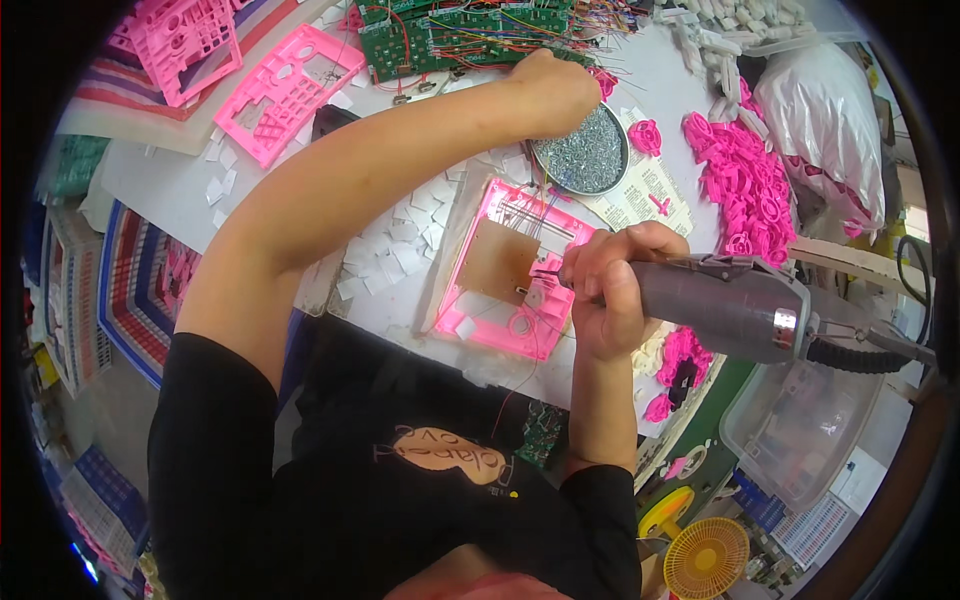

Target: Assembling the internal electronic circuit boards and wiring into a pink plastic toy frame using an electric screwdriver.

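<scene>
Far left on my feed I've got stacked woven baskets (140, 280) below the table edge, and above them pink plastic frames (285, 90) lying flat on the white worktable (170, 180). Moving in, white paper scraps (400, 240) are scattered over the table beside my left forearm, which crosses the picture diagonally up to the top centre. There the left hand (555, 90) sits curled at the rim of a round dish of small silvery screws (585, 150), fingers turned down and away from me, so I cannot tell whether it is pinching anything. Just behind it, green circuit boards (440, 40) with coloured wires lie at the table's far edge. Centre now: a pink plastic housing (515, 270) lies flat in front of me, with a brown circuit board (497, 262) seated in it and thin wires running across its top. My right hand (610, 290) is wrapped tight around a grey electric screwdriver (730, 305), whose tip is down at the brown board's right edge. Further right, a heap of pink plastic parts (745, 180) lies beside a white bag (825, 120), and a clear plastic tub (800, 420) sits below the table edge, with a small yellow fan (705, 555) at bottom right.
</scene>
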Demonstrator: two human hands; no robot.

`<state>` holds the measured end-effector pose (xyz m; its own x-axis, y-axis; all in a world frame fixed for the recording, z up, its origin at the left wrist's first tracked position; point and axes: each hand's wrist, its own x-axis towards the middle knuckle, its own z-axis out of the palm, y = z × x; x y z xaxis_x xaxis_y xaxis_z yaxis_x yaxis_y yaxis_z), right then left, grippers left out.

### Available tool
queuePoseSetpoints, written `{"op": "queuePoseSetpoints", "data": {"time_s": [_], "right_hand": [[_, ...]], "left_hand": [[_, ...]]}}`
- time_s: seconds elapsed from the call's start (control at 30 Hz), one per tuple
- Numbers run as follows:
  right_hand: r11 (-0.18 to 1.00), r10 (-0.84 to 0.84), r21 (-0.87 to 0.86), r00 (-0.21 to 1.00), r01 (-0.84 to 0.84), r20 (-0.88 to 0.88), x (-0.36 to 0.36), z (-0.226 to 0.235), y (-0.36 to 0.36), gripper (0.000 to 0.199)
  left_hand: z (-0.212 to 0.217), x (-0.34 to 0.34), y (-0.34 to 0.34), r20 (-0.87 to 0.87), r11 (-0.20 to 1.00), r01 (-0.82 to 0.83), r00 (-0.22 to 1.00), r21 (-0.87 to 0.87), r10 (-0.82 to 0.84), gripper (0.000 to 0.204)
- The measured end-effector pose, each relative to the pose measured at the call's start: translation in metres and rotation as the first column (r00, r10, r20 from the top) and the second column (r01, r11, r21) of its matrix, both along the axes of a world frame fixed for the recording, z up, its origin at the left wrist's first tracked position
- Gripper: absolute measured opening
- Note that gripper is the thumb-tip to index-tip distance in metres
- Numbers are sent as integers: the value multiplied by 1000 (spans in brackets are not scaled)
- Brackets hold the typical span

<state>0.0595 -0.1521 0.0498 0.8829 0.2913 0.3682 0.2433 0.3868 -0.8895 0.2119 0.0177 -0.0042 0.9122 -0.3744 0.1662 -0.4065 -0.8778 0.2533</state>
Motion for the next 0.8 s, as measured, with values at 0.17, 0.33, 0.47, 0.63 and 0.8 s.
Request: {"op": "queuePoseSetpoints", "data": {"time_s": [0.17,0.33,0.47,0.63,0.8], "right_hand": [[997,-7,72,1000,9,-18,3,-10,2,33],[998,9,61,1000,-10,1,5,-20,11,29],[996,-16,-91,999,20,48,2,-21,12,26],[981,2,-194,992,23,125,-1,-24,15,25],[995,82,59,995,-85,61,0,-8,10,36]], "left_hand": [[42,-103,35,18,938,57,998,-343,-54,14],[24,-217,37,112,900,250,968,-357,-225,10],[11,-237,27,-4,911,189,979,-366,-204,13],[6,-246,23,-47,906,101,990,-411,-132,10],[2,-248,19,37,868,47,999,-494,-33,9]]}}
